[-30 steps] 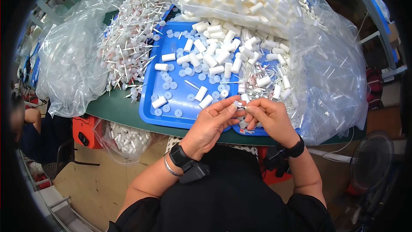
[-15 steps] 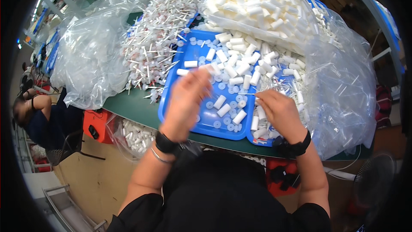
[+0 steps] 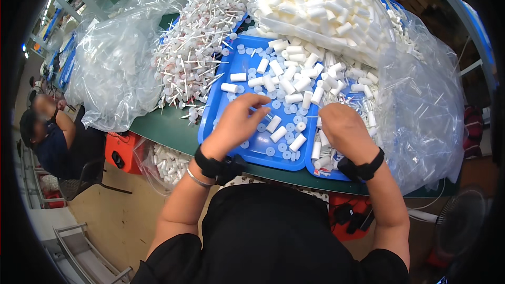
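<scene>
Green work surface (image 3: 168, 131) carries a blue plastic tray (image 3: 260, 150) strewn with short white plastic tubes (image 3: 279, 134) and small round pale-blue caps (image 3: 271, 151). Left hand (image 3: 234, 123) hovers over the tray's near-left part, fingers loosely curled, nothing visibly clamped. Nearest tubes lie just right of it, long axes running diagonally up-right. Right hand (image 3: 342, 131) is curled palm-down at the tray's right edge; its hold cannot be told. Half a second ago the left hand reached farther up the tray; now it sits lower, nearer the body.
</scene>
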Tool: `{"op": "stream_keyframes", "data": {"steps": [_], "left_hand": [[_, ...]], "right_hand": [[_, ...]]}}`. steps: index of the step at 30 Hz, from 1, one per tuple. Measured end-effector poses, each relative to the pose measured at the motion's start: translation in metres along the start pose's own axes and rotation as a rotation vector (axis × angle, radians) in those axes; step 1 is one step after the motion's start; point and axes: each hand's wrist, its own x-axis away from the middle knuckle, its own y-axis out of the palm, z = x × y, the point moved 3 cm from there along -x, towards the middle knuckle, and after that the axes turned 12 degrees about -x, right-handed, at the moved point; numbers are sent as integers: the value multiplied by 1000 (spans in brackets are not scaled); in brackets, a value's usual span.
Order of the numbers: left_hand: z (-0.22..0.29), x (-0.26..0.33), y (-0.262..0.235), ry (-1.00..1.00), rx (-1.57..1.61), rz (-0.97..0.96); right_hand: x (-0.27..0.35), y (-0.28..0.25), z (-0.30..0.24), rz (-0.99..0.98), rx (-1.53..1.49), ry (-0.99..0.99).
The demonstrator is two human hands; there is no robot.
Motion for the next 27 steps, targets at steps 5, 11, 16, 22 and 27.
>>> {"op": "stream_keyframes", "data": {"steps": [5, 11, 16, 22, 27], "left_hand": [[5, -2, 22, 267, -369, 250], [-6, -34, 32, 91, -556, 95], [-16, -35, 26, 89, -440, 151], [-17, -32, 24, 160, -447, 157], [-17, -30, 15, 166, -387, 127]], "right_hand": [[20, -21, -7, 185, -405, 276], [43, -24, -11, 378, -903, 557], [56, -25, -13, 486, -1243, 658], [64, -23, -13, 512, -1312, 684], [58, -27, -19, 513, -1330, 680]]}}
